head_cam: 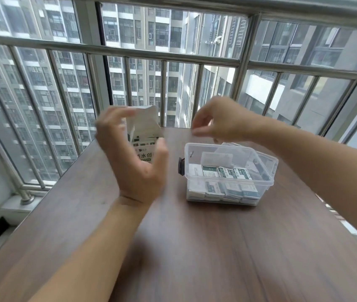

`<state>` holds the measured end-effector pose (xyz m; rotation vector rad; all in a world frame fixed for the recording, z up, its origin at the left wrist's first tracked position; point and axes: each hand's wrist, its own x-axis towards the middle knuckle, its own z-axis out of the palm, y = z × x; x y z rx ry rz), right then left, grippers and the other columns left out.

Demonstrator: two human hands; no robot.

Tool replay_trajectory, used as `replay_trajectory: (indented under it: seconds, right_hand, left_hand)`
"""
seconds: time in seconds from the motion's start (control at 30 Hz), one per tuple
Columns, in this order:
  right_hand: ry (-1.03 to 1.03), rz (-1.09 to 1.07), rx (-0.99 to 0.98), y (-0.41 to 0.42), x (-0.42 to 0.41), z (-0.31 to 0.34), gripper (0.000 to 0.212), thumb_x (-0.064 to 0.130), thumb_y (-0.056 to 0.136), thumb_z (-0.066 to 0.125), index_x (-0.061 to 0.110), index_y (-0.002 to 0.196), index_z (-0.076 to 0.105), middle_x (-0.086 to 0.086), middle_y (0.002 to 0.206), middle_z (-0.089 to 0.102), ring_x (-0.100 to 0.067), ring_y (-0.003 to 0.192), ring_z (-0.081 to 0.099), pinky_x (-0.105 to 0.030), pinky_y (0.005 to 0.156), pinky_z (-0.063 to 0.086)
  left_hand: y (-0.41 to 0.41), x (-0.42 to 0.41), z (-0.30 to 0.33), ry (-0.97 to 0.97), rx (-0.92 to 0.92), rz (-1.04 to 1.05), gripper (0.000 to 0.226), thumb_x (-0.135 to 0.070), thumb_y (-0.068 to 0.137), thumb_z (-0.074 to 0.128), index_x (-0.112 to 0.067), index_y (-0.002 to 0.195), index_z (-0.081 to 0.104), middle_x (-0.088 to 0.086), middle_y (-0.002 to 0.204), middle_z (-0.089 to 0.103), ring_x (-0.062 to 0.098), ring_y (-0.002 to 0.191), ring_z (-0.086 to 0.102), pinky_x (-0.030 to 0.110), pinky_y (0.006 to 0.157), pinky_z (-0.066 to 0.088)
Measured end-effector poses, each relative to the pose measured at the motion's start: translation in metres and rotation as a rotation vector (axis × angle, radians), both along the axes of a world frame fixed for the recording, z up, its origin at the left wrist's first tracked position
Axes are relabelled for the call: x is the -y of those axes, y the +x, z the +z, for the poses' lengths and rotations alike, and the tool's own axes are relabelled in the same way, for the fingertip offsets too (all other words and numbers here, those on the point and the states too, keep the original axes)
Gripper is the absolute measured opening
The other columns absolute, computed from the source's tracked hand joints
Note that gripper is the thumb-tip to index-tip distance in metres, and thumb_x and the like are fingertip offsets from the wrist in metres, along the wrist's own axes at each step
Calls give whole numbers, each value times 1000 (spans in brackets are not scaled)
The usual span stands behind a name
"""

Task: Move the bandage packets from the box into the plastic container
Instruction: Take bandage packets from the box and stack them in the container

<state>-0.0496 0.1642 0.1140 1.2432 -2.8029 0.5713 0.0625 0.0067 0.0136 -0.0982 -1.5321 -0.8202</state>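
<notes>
Left hand (134,158) is up in front of the box (143,136), fingers spread and loosely curved, not actually gripping anything, though it's blurry so the exact finger shape is fuzzy. The box stands upright on the tabletop (173,247) with its top flaps open, which makes sense if you're fishing packets out of it; I can't see if any are left inside. Just right of it is a small dark thing (181,166) next to the plastic container (229,182), no idea what it is. The container sits open and already holds a good pile of bandage packets (223,172), so this looks fairly far along. Right hand (219,123) hovers above the container's far edge, fingertips pinched together, but I can't tell if there's a packet in there.
</notes>
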Motion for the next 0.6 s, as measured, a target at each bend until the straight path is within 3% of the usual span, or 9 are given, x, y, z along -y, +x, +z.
replay_trajectory:
  seconds: [0.07, 0.13, 0.2, 0.27, 0.33, 0.37, 0.43, 0.5, 0.6]
  right_hand:
    - [-194, 114, -70, 17, 11, 12, 11, 14, 92, 73, 9, 100, 78, 1, 95, 76, 17, 58, 61, -3, 55, 46]
    - [-235, 233, -42, 34, 28, 17, 13, 11, 93, 71, 11, 104, 78, 9, 96, 74, 22, 62, 58, 0, 56, 44]
    - [-127, 258, -60, 44, 43, 13, 16, 14, 94, 70, 19, 107, 78, 17, 102, 71, 25, 67, 57, 3, 62, 42]
    - [-8, 224, -155, 44, 59, 7, 19, 17, 96, 68, 23, 112, 77, 14, 115, 72, 18, 83, 58, 3, 79, 38]
    - [72, 164, -192, 39, 71, 1, 24, 18, 96, 67, 22, 119, 74, 8, 123, 71, -1, 105, 63, -14, 98, 42]
    - [116, 129, -201, 37, 75, -3, 27, 20, 95, 69, 21, 121, 73, 5, 124, 70, -11, 109, 64, -24, 102, 47]
    - [188, 69, -257, 34, 79, -11, 36, 23, 88, 77, 23, 123, 71, 3, 121, 69, -21, 105, 65, -40, 96, 55]
    - [176, 47, -320, 37, 76, -19, 44, 21, 83, 81, 27, 125, 68, 4, 121, 69, -23, 104, 66, -44, 90, 57]
    - [139, 34, -420, 48, 68, -28, 51, 26, 83, 80, 32, 131, 64, 3, 123, 70, -27, 107, 67, -40, 89, 56]
  left_hand:
    - [-1, 28, -4, 220, 111, -13, 76, -13, 63, 60, -4, 135, 38, 1, 132, 37, 26, 128, 41, 55, 109, 37]
    - [0, 51, -10, 428, 382, -191, 101, -13, 61, 61, -20, 153, 19, -3, 152, 27, 17, 144, 26, 44, 123, 24]
    - [-6, 61, -20, 578, 623, -422, 120, -10, 57, 66, -30, 158, 5, -3, 162, 19, 13, 149, 18, 40, 121, 24]
    - [-14, 66, -31, 597, 792, -535, 126, 0, 58, 78, -28, 159, 8, -2, 156, 30, 13, 146, 26, 34, 110, 41]
    - [-23, 68, -40, 557, 846, -516, 109, 9, 54, 81, -28, 147, 37, -3, 135, 52, 20, 140, 41, 32, 94, 52]
    - [-26, 67, -43, 524, 834, -489, 93, 7, 48, 78, -31, 130, 53, -3, 124, 60, 24, 135, 49, 36, 93, 55]
    - [-27, 66, -43, 466, 748, -465, 70, 0, 47, 74, -30, 109, 61, 2, 110, 67, 18, 120, 60, 33, 93, 55]
    - [-26, 69, -40, 387, 642, -407, 66, 1, 56, 82, -23, 114, 61, 5, 110, 68, 5, 103, 60, 26, 91, 50]
    - [-23, 71, -34, 374, 558, -430, 63, 9, 63, 70, -25, 115, 61, 0, 111, 70, 7, 108, 65, 29, 95, 51]
